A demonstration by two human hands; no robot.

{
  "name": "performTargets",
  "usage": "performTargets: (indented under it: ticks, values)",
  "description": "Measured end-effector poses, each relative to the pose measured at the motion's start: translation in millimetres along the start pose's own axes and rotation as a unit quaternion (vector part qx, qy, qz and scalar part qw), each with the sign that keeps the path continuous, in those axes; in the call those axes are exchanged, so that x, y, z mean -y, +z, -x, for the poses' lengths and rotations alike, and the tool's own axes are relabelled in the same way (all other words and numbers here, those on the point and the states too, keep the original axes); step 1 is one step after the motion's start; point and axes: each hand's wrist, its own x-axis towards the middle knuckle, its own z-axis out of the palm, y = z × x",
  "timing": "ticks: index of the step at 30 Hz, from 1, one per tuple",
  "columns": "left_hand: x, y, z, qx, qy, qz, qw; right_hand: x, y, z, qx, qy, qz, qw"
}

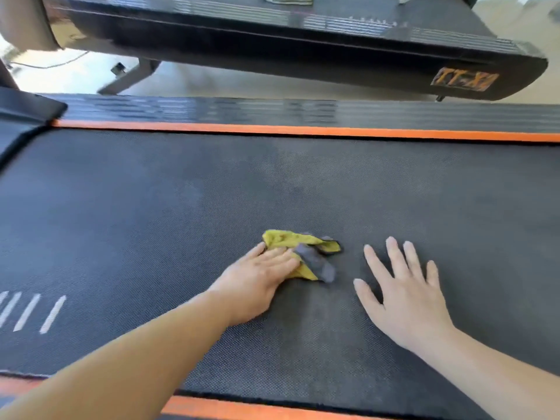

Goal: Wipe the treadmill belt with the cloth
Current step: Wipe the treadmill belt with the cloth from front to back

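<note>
The dark textured treadmill belt [212, 192] fills most of the view. A crumpled yellow and grey cloth [306, 253] lies on it near the middle. My left hand [257, 277] presses flat on the cloth's left part, fingers together over it. My right hand [400, 292] rests flat on the belt just right of the cloth, fingers spread, holding nothing. A duller, streaked patch of belt shows around and below the cloth.
Orange strips [272, 128] run along both long edges of the belt, with a ribbed black side rail [303, 112] beyond the far one. A second treadmill deck [303, 50] stands behind on the pale floor. White stripe marks [30, 312] sit on the belt at left.
</note>
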Motion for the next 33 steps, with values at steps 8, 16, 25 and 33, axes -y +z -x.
performTargets:
  ticks: [8, 16, 25, 33]
  values:
    - [-98, 35, 36, 0.008, -0.038, 0.014, 0.999, -7, 30, 38, -0.036, 0.005, -0.029, 0.999]
    - [-79, 26, 12, -0.105, -0.207, 0.007, 0.973, -6, 34, 37, -0.088, -0.001, -0.034, 0.996]
    - [-30, 12, 46, -0.058, -0.124, -0.049, 0.989, -7, 37, 36, -0.111, -0.009, -0.04, 0.993]
    - [-85, 31, 88, -0.007, 0.008, -0.025, 1.0, -6, 37, 37, -0.126, -0.005, -0.048, 0.991]
